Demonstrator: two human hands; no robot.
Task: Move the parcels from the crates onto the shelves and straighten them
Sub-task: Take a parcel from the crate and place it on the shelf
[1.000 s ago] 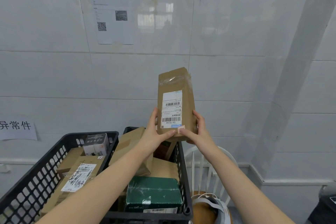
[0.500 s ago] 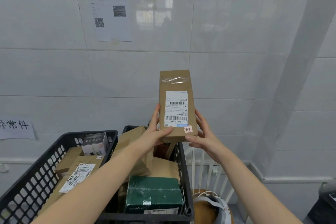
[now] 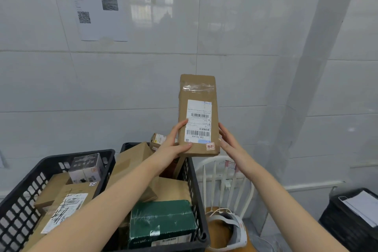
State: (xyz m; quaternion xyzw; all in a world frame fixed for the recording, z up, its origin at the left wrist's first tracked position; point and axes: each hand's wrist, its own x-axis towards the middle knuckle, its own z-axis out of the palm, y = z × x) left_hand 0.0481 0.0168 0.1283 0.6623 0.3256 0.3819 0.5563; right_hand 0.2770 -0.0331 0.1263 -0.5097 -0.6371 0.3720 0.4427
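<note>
The brown cardboard parcel [image 3: 197, 92] stands upright in the air before the tiled wall [image 3: 122, 88], its white shipping label [image 3: 198, 120] facing us. Our left hand [image 3: 173, 145] grips its lower left corner, thumb pressed across the front beneath the label, while our right hand [image 3: 229, 143] lies flat with straight fingers against the lower right edge. Below the grip, 2 black crates [image 3: 193, 182] hold more parcels, a green box [image 3: 161, 221] nearest us.

label [image 3: 198, 120]: just above the grip, print too small to read
left hand [image 3: 173, 147]: fingers hidden behind the parcel [image 3: 197, 92]
right hand [image 3: 230, 143]: contact with parcel's edge unclear
crate [image 3: 24, 196]: below-left of the grip, cut by frame edges
wall notice [image 3: 98, 6]: up-left of the grip, text blurred, top cut off
</note>
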